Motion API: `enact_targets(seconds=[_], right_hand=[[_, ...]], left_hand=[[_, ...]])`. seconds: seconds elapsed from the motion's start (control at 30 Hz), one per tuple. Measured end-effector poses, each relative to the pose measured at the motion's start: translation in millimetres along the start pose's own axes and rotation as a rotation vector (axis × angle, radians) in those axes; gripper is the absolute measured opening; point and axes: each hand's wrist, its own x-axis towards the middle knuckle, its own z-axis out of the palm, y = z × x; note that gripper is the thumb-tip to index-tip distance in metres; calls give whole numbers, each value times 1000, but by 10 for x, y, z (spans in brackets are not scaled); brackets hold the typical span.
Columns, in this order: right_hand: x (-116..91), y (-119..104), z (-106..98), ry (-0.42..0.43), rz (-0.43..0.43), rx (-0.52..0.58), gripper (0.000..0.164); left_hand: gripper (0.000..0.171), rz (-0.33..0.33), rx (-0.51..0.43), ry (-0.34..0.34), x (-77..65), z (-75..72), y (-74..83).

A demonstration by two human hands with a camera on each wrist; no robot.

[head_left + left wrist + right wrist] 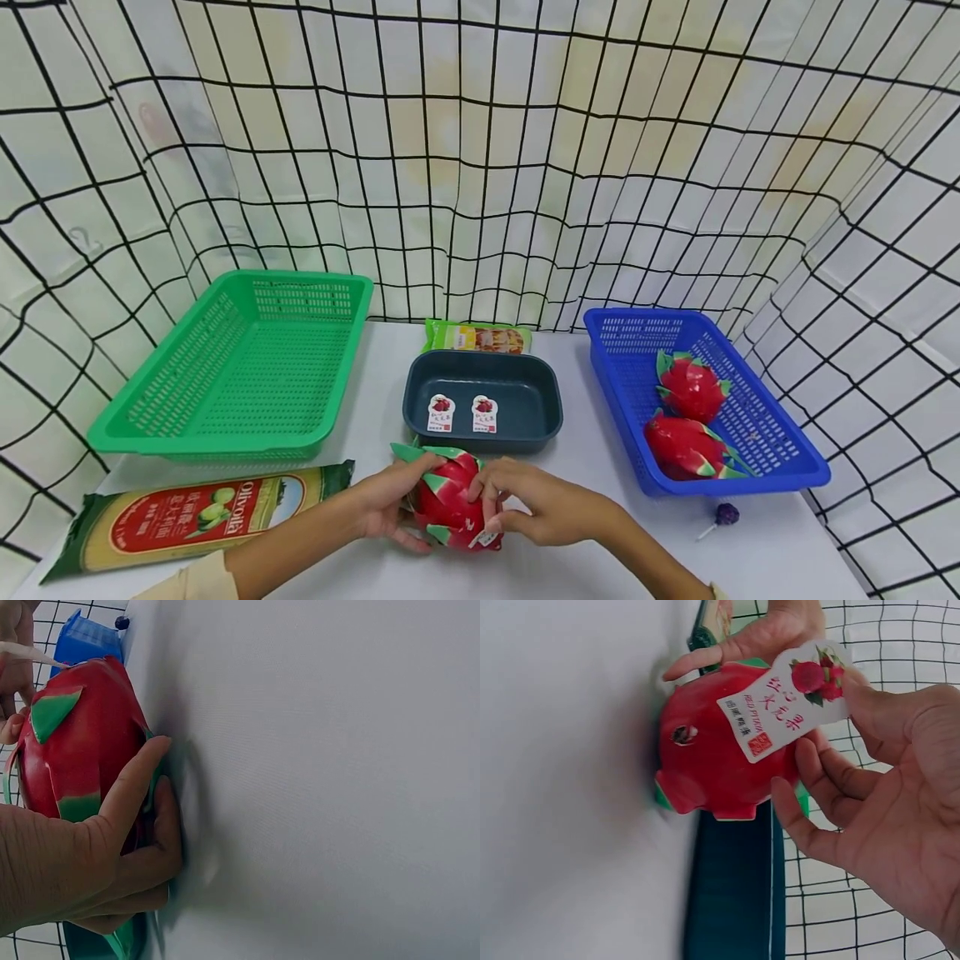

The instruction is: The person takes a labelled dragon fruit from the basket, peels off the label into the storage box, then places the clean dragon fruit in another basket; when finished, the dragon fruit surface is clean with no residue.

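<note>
A red dragon fruit with green-tipped scales [447, 502] is at the front of the table. My left hand [392, 502] holds it from the left, its fingers curved round the leafy end in the left wrist view. On the other side, my right hand [885, 772] pinches a white dragon-fruit label [784, 701] between thumb and finger. The label overlaps the fruit's side near its brown stem end, and other right fingertips touch the skin. Just behind the fruit stands a dark teal tray [517, 383] with two similar labels [484, 413] in it.
A green basket [330, 417] stands at the left, with a yellow pasta pack [202, 517] before it. The blue basket [780, 417] at the right holds two dragon fruits [690, 387]. A lollipop [726, 514] lies near it. Behind the tray is a green snack pack [480, 337]; black netting surrounds the table.
</note>
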Motion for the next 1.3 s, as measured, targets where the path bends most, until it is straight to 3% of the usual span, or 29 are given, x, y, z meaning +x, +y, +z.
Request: enact_targets(seconds=[0.1,0.23,0.33,0.47,0.7,0.87,1.07,1.3], right_hand=[[-8,1,-24,-39,1,74,7],[-24,31,-25,-105,0,262,9],[-22,68,-29,-100,1,370,12],[13,121,-98,68,45,441,16],[134,155,-333,495,362,374,25],[268,284,-559,602,495,350,20],[429,524,-810,585,601,366,16],[620,738,-1009,430,720,302,11]], left_hand=[[71,-5,5,-1,6,-2,3],[71,-14,15,4,10,0,5],[71,-15,20,2,10,0,10],[72,-12,27,4,7,-5,20],[77,-12,32,8,15,-20,9],[77,-13,39,15,16,-24,7],[77,-20,44,16,5,-14,4],[78,-15,40,18,6,-18,3]])
